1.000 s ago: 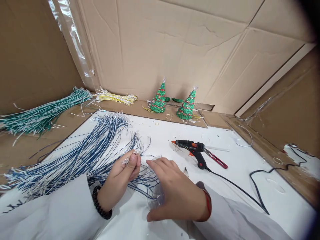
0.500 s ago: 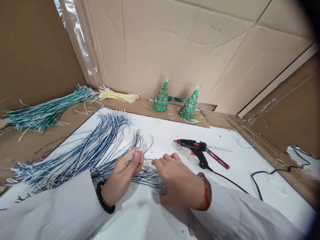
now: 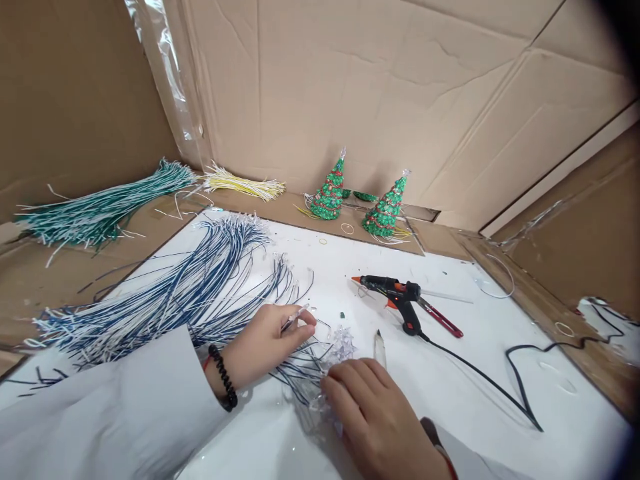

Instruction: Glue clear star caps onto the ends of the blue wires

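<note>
My left hand (image 3: 273,340) is partly closed, palm down, with a small clear plastic piece (image 3: 299,316) between its thumb and fingers. Beneath and beside it spread blue and white wires (image 3: 235,323) with clear tips. My right hand (image 3: 377,413) rests knuckles up on the table, its fingers curled together at a heap of clear spiky plastic pieces (image 3: 343,345). The fingertips are hidden, so what they grip cannot be made out. A few wire ends (image 3: 300,377) lie between the two hands.
A black hot glue gun (image 3: 395,293) lies to the right, its cord trailing across the white table. Close by are a red cutter (image 3: 441,317) and a pointed clear tool (image 3: 380,348). Two small green trees (image 3: 329,193) stand at the back. Green (image 3: 107,203) and yellow wire bundles (image 3: 245,183) lie left.
My right hand has moved toward me and to the right, uncovering the clear heap and the pointed tool. My left hand has shifted right and turned palm down. The view has shifted slightly.
</note>
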A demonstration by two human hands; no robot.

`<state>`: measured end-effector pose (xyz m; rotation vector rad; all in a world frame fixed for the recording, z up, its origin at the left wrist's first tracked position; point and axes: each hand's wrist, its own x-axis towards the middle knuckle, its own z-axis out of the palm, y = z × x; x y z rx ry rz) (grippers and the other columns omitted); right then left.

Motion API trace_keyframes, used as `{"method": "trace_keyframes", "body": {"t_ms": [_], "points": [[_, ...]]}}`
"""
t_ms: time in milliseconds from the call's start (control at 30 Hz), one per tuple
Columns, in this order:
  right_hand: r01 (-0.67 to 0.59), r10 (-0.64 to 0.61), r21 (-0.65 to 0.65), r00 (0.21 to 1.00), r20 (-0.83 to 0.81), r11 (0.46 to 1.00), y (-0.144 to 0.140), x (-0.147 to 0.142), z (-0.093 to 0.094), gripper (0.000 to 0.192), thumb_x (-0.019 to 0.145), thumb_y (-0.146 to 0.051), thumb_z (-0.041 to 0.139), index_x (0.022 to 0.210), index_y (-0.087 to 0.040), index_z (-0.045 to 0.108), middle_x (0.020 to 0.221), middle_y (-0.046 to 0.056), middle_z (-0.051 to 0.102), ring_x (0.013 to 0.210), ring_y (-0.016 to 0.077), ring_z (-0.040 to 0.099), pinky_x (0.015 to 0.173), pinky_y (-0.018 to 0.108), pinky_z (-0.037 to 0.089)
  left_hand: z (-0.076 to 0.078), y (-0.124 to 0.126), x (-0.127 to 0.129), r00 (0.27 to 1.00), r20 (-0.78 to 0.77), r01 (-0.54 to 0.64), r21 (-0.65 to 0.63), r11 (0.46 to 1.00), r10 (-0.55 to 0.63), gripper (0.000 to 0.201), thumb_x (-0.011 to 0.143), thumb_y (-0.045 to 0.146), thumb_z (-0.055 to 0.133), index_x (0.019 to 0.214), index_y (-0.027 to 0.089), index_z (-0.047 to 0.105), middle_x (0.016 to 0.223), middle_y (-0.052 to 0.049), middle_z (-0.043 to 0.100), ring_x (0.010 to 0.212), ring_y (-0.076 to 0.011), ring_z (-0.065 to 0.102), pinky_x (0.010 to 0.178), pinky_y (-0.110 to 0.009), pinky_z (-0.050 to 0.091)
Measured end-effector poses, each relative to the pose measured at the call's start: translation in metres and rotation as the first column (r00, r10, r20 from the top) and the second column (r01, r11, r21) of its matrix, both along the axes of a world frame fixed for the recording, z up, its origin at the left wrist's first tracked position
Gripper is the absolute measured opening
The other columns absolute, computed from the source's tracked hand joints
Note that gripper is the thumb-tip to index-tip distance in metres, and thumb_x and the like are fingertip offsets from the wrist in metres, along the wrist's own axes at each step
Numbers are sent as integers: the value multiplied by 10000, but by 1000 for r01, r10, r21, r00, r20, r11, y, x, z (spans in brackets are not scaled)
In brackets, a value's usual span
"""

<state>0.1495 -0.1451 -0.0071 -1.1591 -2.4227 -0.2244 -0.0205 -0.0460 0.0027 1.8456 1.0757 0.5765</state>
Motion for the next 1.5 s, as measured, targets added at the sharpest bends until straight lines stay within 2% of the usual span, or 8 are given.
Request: {"method": "trace_keyframes", "body": {"t_ms": [200, 400, 633, 767, 867, 1167, 1367, 1500], "points": [[-11, 13, 82, 1000, -27, 997, -11, 2, -4, 289, 855, -74, 346, 977, -72, 608, 826, 115, 625, 802, 229, 548, 621, 324, 456, -7, -2, 4, 970, -241, 102, 280, 954, -33, 229, 838, 281, 461, 856, 159, 654, 585, 0, 583, 538, -130, 492, 548, -215, 338], [22, -24, -58, 998, -50, 998, -7, 6, 4, 262, 769, -86, 424, 954, -104, 608, 902, 128, 620, 831, 255, 544, 633, 371, 487, -3, -2, 7, 898, -439, 154, 305, 940, -5, 290, 861, 288, 410, 649, 151, 552, 480, 28, 458, 466, -116, 421, 496, -221, 255], [77, -98, -203, 990, -97, 976, -6, 7, 8, 252, 648, -94, 543, 894, -139, 576, 1237, 142, 486, 1156, 322, 386, 882, 458, 401, -2, 1, 5, 965, -258, -11, 116, 993, 41, 188, 822, 331, 451, 730, 175, 504, 496, 69, 375, 468, -107, 362, 464, -205, 259], [95, -118, -396, 992, -36, 913, -2, 8, 15, 254, 631, -115, 556, 882, -144, 535, 1428, 143, 263, 1328, 321, 131, 1026, 496, 244, -3, 2, 4, 981, -146, -120, 90, 989, 132, 211, 838, 365, 434, 763, 180, 501, 531, 67, 391, 484, -103, 354, 462, -202, 268], [95, -113, -510, 994, -4, 855, 1, 11, 18, 261, 644, -159, 579, 896, -156, 513, 1461, 138, 184, 1348, 313, 71, 1049, 504, 194, -6, 1, 4, 983, -136, -115, 81, 990, 125, 186, 830, 352, 457, 778, 180, 506, 525, 71, 389, 480, -98, 349, 461, -198, 263], [63, -195, -579, 966, -170, 813, -3, 19, 14, 366, 636, -86, 562, 971, -209, 482, 1200, 68, 462, 1086, 237, 422, 874, 387, 392, -6, -8, 1, 1000, -10, -5, -28, 1000, 5, 181, 848, 346, 452, 833, 173, 502, 542, 77, 330, 474, -79, 281, 427, -179, 218], [35, -244, -629, 937, -249, 777, -3, 17, 12, 416, 570, 0, 475, 936, -195, 447, 1013, 49, 492, 928, 204, 449, 777, 351, 419, 0, -10, 0, 978, -23, 206, -75, 976, -209, 256, 838, 409, 485, 806, 167, 562, 524, 77, 238, 466, -76, 224, 418, -188, 178], [11, -255, -633, 920, -297, 774, 3, 18, 11, 466, 549, 20, 456, 959, -201, 435, 1004, 40, 482, 932, 194, 449, 784, 334, 418, 7, -8, -4, 918, -77, 380, -104, 919, -388, 383, 725, 457, 627, 1006, 200, 583, 537, 79, 301, 461, -76, 272, 418, -178, 197]]}}
